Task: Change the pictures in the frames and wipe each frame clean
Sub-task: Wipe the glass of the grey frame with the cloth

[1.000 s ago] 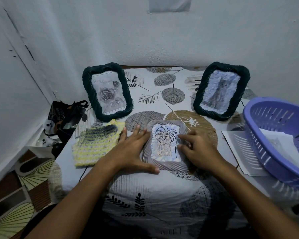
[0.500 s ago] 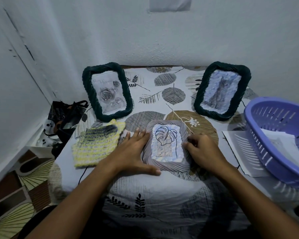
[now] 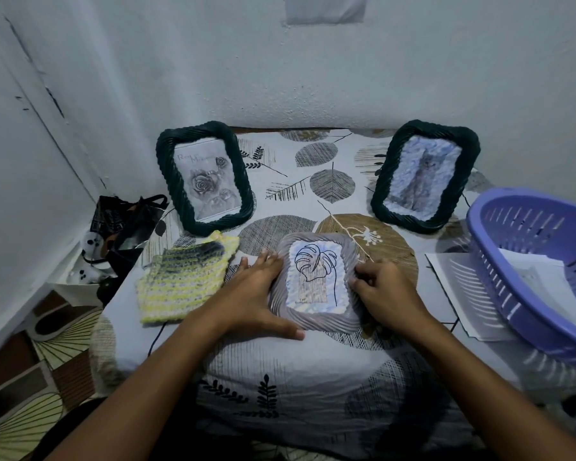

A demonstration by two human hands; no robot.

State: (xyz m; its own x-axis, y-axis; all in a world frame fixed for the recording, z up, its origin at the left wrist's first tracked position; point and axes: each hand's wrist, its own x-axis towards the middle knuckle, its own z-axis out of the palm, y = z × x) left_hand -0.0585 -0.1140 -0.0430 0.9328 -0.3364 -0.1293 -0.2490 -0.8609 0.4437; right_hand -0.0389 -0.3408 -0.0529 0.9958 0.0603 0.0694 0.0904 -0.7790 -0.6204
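Note:
A grey ribbed picture frame (image 3: pixel 313 322) with a leaf line drawing lies flat in the middle of the table. My left hand (image 3: pixel 253 294) rests against its left edge with straight fingers, the thumb stretched along the bottom edge. My right hand (image 3: pixel 384 291) has its fingers curled on the frame's right edge. Two dark green twisted frames stand against the wall: one with a rose picture (image 3: pixel 167 181) at the back left, one with a cat picture (image 3: pixel 379 201) at the back right. A yellow and grey knitted cloth (image 3: pixel 183 281) lies left of my left hand.
A purple slotted basket (image 3: pixel 512 294) holding papers sits at the right, on top of loose sheets (image 3: pixel 456 287). A black bag (image 3: pixel 123 224) stands on the floor beside the table's left edge. The table wears a leaf-print cover (image 3: pixel 313 377). White walls close in behind and to the left.
My right hand's fingers have curled from straight onto the grey frame's right edge. The frame has shifted slightly away from me. My left hand has stayed at the left edge.

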